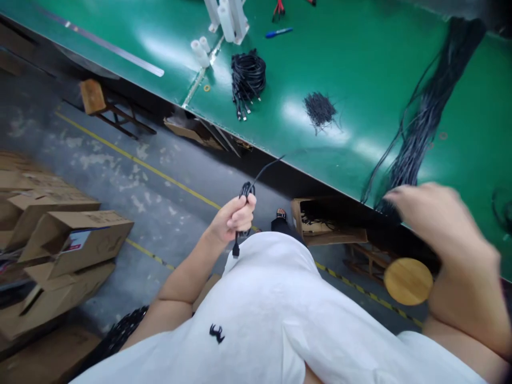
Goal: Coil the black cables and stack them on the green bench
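My left hand (234,216) is closed in a fist round a thin black cable (262,170). The cable's plug end hangs below the fist, and the rest rises toward the edge of the green table (360,69). My right hand (436,213) is blurred by motion at the table's near edge, beside a long bundle of black cables (436,101) that lies across the table. Its fingers are smeared, so I cannot make out whether they hold anything. A coiled bundle of black cables (248,77) and a small heap of short black ties (320,109) lie further back on the table.
A blue pen (279,32) and white plastic cylinders (200,50) lie at the table's far side. An open carton (324,224) sits under the table edge. A round wooden stool (408,280) stands at the right. Cardboard boxes (72,240) are stacked on the floor at the left.
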{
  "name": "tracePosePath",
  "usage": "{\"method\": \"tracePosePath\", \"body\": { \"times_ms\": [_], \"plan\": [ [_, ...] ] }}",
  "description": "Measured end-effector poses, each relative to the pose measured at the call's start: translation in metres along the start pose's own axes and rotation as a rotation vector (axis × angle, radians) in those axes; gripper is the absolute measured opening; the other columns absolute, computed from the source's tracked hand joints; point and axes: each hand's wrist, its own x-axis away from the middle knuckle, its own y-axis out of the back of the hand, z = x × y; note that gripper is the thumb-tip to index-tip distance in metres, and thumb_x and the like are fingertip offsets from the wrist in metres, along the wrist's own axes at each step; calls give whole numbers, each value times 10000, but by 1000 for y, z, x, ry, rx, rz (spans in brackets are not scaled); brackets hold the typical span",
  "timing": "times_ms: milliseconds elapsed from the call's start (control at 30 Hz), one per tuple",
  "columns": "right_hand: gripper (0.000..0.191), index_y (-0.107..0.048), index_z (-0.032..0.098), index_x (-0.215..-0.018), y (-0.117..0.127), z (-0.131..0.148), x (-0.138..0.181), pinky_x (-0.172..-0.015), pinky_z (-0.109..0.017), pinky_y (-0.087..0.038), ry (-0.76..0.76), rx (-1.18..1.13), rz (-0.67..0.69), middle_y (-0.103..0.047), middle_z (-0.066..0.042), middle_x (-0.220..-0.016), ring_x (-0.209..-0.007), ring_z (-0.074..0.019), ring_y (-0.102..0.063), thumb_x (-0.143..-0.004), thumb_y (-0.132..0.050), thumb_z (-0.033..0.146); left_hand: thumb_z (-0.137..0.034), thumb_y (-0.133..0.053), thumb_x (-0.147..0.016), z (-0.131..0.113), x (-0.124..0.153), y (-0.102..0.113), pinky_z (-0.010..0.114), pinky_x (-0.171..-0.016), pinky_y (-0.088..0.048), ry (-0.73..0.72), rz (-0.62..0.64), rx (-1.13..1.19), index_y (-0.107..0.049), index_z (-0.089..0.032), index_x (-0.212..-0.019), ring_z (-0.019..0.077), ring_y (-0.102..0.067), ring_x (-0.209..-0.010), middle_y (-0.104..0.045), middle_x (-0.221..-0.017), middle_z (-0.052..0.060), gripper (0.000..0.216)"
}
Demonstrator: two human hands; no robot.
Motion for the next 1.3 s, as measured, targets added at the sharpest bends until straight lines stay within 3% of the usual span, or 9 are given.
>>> {"method": "tracePosePath", "body": {
  "times_ms": [167,233,333,433,600,867,1033,1200,1300],
  "plan": [
    [353,-611,176,-709,-57,102,-41,-593,-307,-359,436,-152,221,-620,-91,-642,-643,-199,-559,-1005,-451,284,-436,-789,-803,12,-17,12,158,-506,-485,-10,-75,-324,-689,-115,-932,92,-658,-556,-728,-752,52,360],
    [397,-653,170,-804,-52,125,-59,-600,-282,-357,561,-303,207,-612,-76,-687,-630,-166,-542,-1033,-388,357,-480,-793,-789,26,-20,17,249,-730,-575,103,-16,-444,-687,-113,-969,175,-745,-823,-768,-946,128,422],
    [428,-701,185,-935,-33,126,-83,-614,-280,-348,465,-394,89,-602,-64,-714,-651,-174,-547,-1023,-372,444,-529,-787,-778,39,-11,19,361,-862,-581,279,159,-473,-681,-102,-990,237,-751,-919,-768,-968,165,488],
    [407,-732,226,-990,-25,114,-99,-674,-285,-363,378,-510,13,-638,-43,-753,-707,-181,-574,-989,-429,498,-557,-805,-743,36,5,21,383,-771,-606,349,218,-401,-669,-99,-954,257,-763,-802,-768,-850,153,523],
    [422,-759,270,-989,-37,123,-116,-757,-281,-385,387,-698,-110,-675,19,-790,-756,-157,-600,-949,-469,573,-588,-819,-682,22,31,41,309,-525,-578,361,105,-432,-630,-121,-800,225,-698,-531,-699,-597,79,517],
    [435,-780,202,-1022,-54,137,-148,-785,-301,-395,305,-883,-218,-731,-34,-904,-841,-180,-620,-906,-544,548,-582,-465,-963,21,55,58,181,-291,-296,287,-259,-402,-484,-205,-605,74,-215,-187,-237,-266,-101,520],
    [426,-771,202,-957,-118,105,-152,-767,-283,-392,176,-893,-143,-712,-21,-845,-800,-159,-590,-893,-541,555,-515,-499,-980,-4,67,41,176,-298,-70,60,-225,-289,-597,-220,-740,45,52,-265,-33,-312,-160,393],
    [431,-706,192,-810,-224,54,-88,-711,-295,-375,-29,-739,-92,-712,-76,-796,-724,-161,-556,-977,-415,461,-353,-462,-1024,-75,101,-2,228,-396,-135,44,-262,-403,-668,-226,-1089,53,-197,-339,-232,-414,-144,251],
    [319,-711,214,-850,-248,69,-34,-707,-338,-399,-39,-614,-99,-758,-130,-958,-765,-215,-618,-978,-468,378,-318,-411,-1040,-90,109,-19,220,-412,-164,1,-368,-404,-640,-258,-1215,35,-246,-353,-400,-494,-134,294]
  ]
}}
